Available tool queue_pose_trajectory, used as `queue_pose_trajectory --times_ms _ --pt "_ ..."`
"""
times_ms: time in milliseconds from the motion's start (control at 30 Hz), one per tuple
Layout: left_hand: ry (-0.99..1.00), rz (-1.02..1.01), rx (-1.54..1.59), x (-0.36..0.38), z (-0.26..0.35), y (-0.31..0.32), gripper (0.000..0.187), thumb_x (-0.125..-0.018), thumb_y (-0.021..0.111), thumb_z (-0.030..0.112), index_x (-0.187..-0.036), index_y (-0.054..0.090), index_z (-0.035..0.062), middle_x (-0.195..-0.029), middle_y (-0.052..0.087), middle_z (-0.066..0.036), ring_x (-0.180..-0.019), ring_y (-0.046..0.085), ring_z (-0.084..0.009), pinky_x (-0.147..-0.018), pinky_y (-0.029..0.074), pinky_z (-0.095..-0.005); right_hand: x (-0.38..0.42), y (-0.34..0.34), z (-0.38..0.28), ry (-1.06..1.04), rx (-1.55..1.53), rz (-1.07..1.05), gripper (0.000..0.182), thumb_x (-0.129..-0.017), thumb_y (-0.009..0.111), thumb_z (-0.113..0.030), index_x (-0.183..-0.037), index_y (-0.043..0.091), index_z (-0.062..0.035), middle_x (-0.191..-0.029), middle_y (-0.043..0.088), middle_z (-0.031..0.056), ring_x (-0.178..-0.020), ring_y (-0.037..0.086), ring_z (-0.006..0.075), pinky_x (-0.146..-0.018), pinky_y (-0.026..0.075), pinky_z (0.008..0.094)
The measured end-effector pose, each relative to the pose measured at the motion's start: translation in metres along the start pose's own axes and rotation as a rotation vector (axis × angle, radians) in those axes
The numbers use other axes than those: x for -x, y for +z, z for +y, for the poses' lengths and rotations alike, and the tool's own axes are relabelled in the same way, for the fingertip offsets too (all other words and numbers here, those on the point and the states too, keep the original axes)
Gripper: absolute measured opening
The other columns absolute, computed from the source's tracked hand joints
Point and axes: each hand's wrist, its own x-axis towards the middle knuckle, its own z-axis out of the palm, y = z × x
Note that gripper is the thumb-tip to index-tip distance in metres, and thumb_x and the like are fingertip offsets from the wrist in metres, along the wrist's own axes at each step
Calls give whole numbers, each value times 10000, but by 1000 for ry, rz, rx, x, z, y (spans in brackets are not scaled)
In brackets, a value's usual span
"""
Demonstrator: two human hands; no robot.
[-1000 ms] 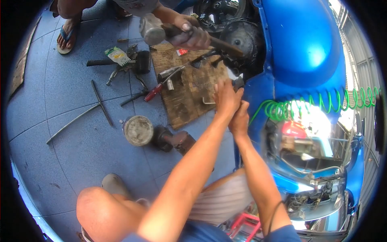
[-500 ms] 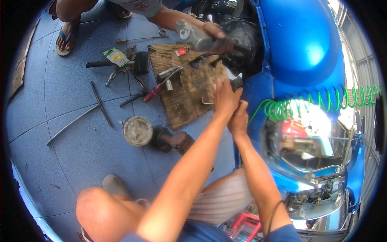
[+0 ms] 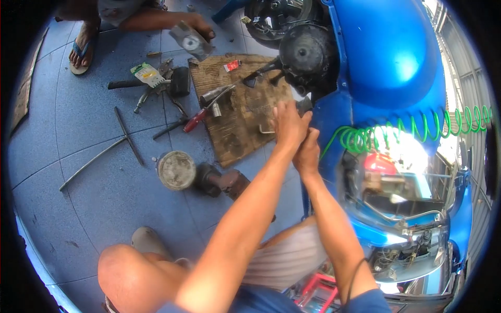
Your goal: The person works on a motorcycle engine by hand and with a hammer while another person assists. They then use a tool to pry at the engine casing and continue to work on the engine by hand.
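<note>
Beside the blue body panel (image 3: 360, 117), my left hand (image 3: 289, 124) is closed around a dark, blocky part (image 3: 304, 106) whose lower portion is covered by the fingers. My right hand (image 3: 308, 153) sits just below it, its fingers curled in a fist and the thumb on top; what they grip is hidden. Both hands are over the right edge of a worn cardboard sheet (image 3: 235, 143). An L-shaped hex key (image 3: 266, 131) lies left of my left hand. Past my hands is a round black hub (image 3: 304, 49).
Another person's hand (image 3: 201, 23) holds a hammer (image 3: 192, 41) above the floor. On the cardboard lie a red-handled screwdriver (image 3: 196, 120) and sockets (image 3: 216, 109). A cross wrench (image 3: 125, 136), a round tin (image 3: 177, 170) and a dark power tool (image 3: 211, 180) are left. A green coiled hose (image 3: 360, 140) hangs right.
The other person's hammer has swung away from the black hub to the left, uncovering the hub. My two hands have stayed in nearly the same place.
</note>
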Motion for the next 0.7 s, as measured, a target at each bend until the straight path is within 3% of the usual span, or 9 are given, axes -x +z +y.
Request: queue_pose_trajectory --times_ms 200,267,400,500,700 --pt "97 104 -7 -23 23 -8 597 -821 788 413 -1258 631 37 -1238 578 -151 -1243 506 -364 -1028 404 -540 -1 3 3 32 -33 19 357 -943 693 -122 -1131 415 1 -875 654 259 -824 660 494 -711 522 532" --pt "321 246 -62 -43 35 -3 586 -810 790 374 -1250 616 27 -1213 564 -159 -1228 495 -376 -1033 387 -530 0 3 1 57 -39 21 344 -947 692 -125 -1118 428 15 -874 650 265 -814 658 495 -708 521 532" --pt "489 326 -227 -79 63 30 637 -788 799 340 -1289 562 27 -1243 515 -167 -1252 452 -382 -1033 356 -553 4 12 18 26 -41 18 335 -948 699 -136 -1105 455 33 -856 639 281 -780 649 493 -697 524 524" --pt "608 515 -580 -114 68 62 780 -730 850 289 -1365 465 51 -1355 418 -174 -1334 369 -382 -1031 309 -646 3 9 13 23 -37 23 334 -946 710 -144 -1100 472 32 -843 634 278 -760 644 488 -686 522 521" --pt "708 557 -553 -148 64 69 755 -775 779 249 -1418 448 32 -1484 372 -185 -1442 290 -412 -1103 232 -722 -1 5 4 43 -47 42 341 -942 731 -165 -1071 480 27 -813 615 241 -727 637 453 -664 512 507"
